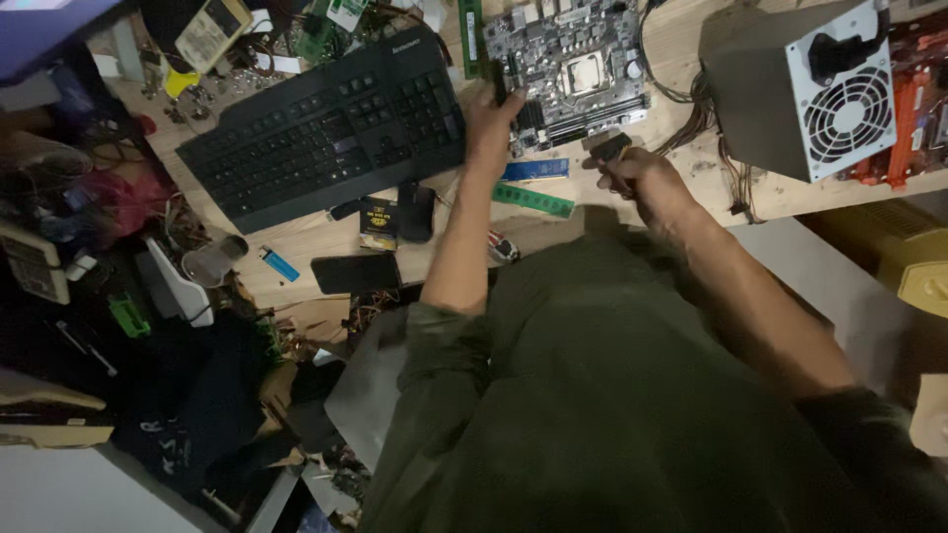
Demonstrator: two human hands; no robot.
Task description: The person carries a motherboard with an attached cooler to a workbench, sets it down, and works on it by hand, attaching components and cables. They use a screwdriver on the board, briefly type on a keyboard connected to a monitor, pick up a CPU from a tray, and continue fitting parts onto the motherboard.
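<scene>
One grey-green motherboard (568,69) flat on the wooden table (681,44), left hand (491,118) gripping its near-left edge, right hand (642,183) clamped on a dark connector (609,150) just beside it, amid one black keyboard (326,133), two memory sticks (534,199), one power supply (805,89), one phone (355,273).

I work at a cluttered computer repair bench, a wooden worktop (691,44) crowded with hardware. A bare motherboard (568,64) lies beside a black keyboard (326,133), loose memory sticks (533,200) and a grey power supply unit (800,84) trailing its bundle of wires. A multimeter (212,32), small parts and scrap cables pile up along the bench edge and the floor below.
</scene>
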